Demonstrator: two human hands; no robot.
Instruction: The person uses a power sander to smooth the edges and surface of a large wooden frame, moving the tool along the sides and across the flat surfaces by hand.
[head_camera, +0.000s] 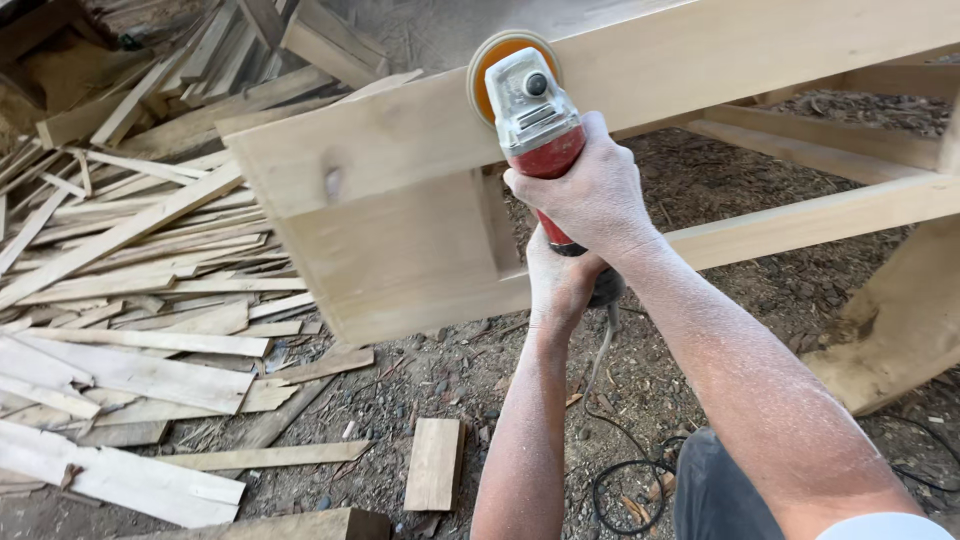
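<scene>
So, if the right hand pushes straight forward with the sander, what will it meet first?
Most likely the pale wooden beam: the right hand points the red sander at it, and its orange disc seems already against it.

Red-grey grinder (535, 115), orange disc (487, 62)

Two bare forearms enter from the bottom of the frame, one at lower centre and one running from the lower right corner up toward the middle. Both are dusted all over with fine pale sawdust, thickest on the right hand (597, 195) at upper centre and on the left hand (557, 285) just below it. The powder clings to the fine hairs along each arm and fills the creases of the knuckles. At the bottom right corner the edge of a short white sleeve (885, 526) shows. Between the two arms at the bottom edge sits a patch of dark grey trouser fabric (712, 495), lightly creased.
</scene>
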